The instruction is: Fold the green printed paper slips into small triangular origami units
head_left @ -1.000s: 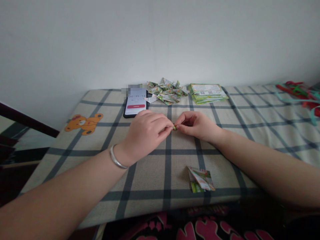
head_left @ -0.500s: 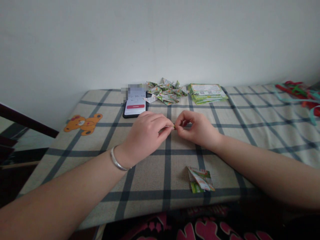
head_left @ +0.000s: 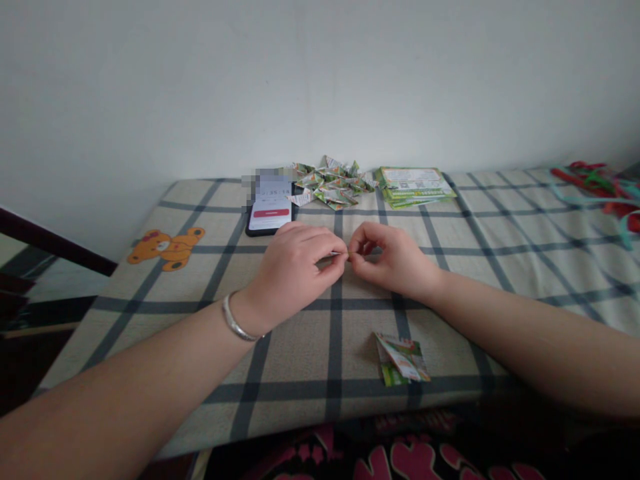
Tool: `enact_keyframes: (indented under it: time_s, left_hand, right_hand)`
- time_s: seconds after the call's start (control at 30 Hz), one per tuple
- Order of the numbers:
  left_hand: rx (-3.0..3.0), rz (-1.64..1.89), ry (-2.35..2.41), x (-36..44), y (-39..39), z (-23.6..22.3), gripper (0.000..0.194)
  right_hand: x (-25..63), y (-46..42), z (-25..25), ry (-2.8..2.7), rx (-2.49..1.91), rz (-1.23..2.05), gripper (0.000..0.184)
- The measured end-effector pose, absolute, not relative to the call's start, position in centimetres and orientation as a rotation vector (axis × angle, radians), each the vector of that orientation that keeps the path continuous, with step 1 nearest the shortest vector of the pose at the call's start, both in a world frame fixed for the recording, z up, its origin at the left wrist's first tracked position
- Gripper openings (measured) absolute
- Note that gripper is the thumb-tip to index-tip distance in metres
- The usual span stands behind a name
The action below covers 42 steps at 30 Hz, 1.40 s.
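My left hand (head_left: 303, 263), with a silver bangle at the wrist, is closed in a pinch over the middle of the table. Facing it, my right hand (head_left: 393, 260) is pinched too, and the fingertips of both meet. Whatever lies between them is almost wholly hidden and too small to name. Nearer to me, below the right hand, lies a folded piece of printed paper (head_left: 403, 360). Beyond the hands is a heap of folded paper pieces (head_left: 335, 183), with a stack of green printed sheets (head_left: 417, 185) to its right.
A phone (head_left: 271, 207) with a lit screen lies left of the heap, touching it. An orange bear cutout (head_left: 167, 249) rests at the table's left. Red and teal ribbons (head_left: 600, 193) lie at the far right. The checked tablecloth (head_left: 295, 360) meets a white wall behind.
Both hands stay nearly in place, with only slight finger movement. The small bit of green that showed between the fingertips is now almost hidden.
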<state>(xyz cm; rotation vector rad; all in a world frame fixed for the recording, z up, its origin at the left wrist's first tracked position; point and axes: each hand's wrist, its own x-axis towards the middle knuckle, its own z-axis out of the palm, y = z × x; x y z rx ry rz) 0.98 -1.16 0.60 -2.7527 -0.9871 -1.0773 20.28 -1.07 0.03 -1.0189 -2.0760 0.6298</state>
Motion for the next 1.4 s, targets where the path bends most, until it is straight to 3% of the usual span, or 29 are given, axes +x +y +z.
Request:
enact_keyframes:
  time_s: [1.4]
  left_hand:
    - [-2.844, -1.456, -1.323, 0.68, -0.78, 0.49, 0.012]
  right_hand:
    - [20.46, -0.15, -0.53, -1.676, -0.871, 1.132, 0.010]
